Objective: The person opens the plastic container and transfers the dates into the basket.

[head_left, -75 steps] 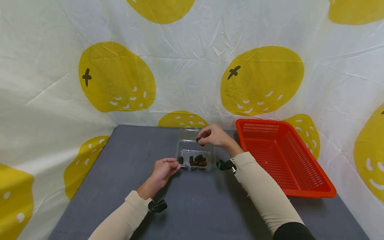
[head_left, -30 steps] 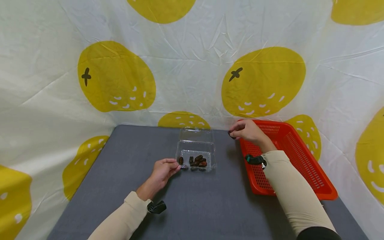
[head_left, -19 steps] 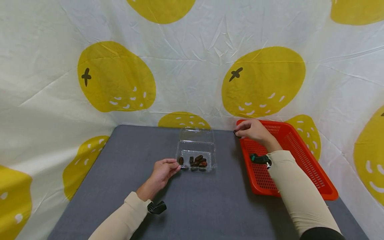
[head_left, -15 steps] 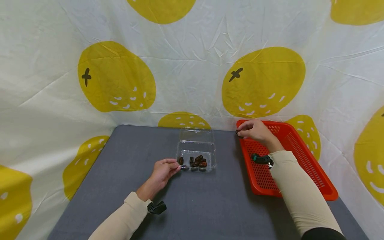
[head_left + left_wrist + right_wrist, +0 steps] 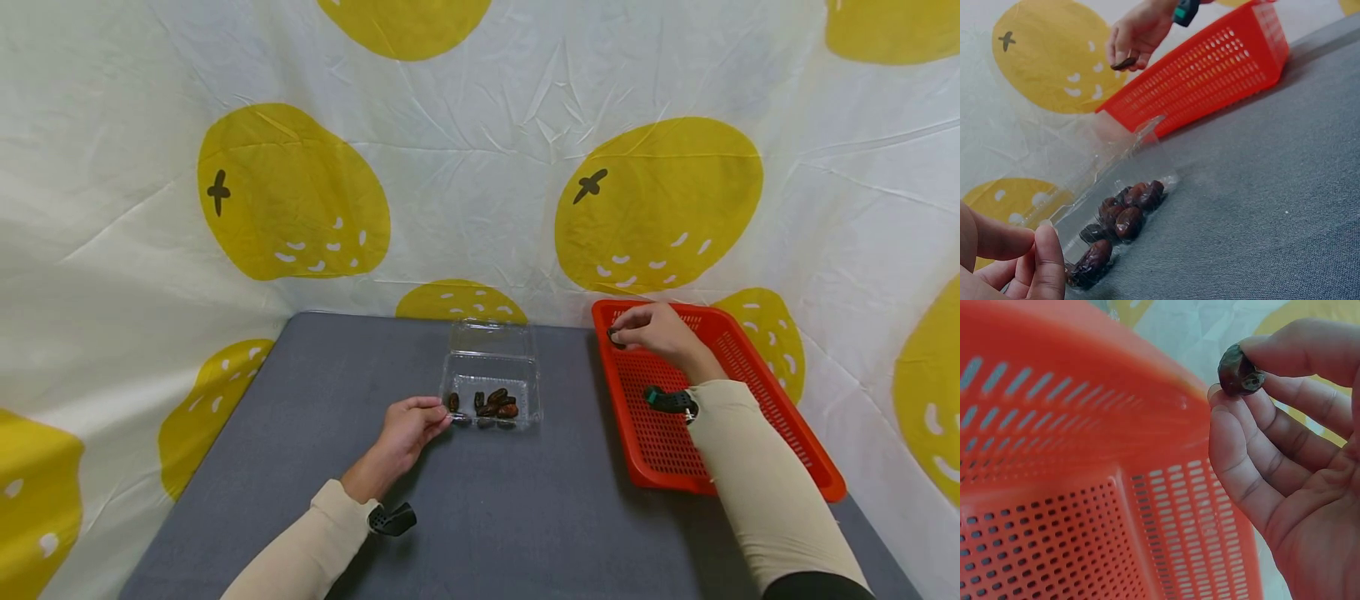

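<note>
Date [image 5: 1239,374] is pinched by right hand [image 5: 662,332] above basket [image 5: 662,448], left hand [image 5: 407,428] pinches box [image 5: 491,368] to basket's left; transfer seems underway, calling for lowering and release.

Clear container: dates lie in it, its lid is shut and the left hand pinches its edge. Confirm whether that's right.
The lid is open, not shut: the head view shows it folded back. The rest stands: dates lie in the clear container and the left hand pinches its edge.

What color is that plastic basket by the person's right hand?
The basket is plain orange-red; it shows best in the head view.
</note>
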Demonstrator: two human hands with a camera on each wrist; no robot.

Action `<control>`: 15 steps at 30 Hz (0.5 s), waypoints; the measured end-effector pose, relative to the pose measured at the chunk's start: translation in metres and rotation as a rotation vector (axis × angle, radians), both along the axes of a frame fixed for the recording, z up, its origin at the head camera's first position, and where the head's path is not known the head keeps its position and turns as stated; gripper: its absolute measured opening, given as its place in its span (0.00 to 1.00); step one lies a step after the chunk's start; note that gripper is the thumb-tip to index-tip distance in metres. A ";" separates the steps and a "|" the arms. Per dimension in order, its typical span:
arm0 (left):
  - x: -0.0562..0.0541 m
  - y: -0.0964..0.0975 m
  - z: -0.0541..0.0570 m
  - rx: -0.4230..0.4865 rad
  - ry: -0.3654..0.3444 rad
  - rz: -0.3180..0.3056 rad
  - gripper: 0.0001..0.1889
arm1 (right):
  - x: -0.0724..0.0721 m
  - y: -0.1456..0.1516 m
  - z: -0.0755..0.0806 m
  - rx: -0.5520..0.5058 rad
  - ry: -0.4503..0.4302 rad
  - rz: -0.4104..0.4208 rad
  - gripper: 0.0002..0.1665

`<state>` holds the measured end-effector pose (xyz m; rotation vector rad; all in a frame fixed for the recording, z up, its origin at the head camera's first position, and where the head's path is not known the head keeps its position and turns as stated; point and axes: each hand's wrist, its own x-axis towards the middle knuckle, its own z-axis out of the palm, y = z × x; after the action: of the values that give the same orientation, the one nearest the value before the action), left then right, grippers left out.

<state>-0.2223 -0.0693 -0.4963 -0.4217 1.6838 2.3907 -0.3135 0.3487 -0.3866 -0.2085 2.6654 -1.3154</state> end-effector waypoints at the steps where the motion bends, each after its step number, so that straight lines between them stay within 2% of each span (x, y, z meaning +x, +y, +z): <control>1: 0.000 0.000 0.000 0.001 0.002 0.000 0.18 | 0.000 0.001 -0.001 0.001 0.000 -0.004 0.19; 15: -0.001 0.000 -0.002 0.003 0.001 -0.005 0.17 | 0.001 0.018 -0.012 0.079 -0.012 -0.035 0.21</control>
<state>-0.2236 -0.0692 -0.4985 -0.4158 1.6795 2.3894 -0.3128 0.3667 -0.3982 -0.1444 2.7164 -1.2139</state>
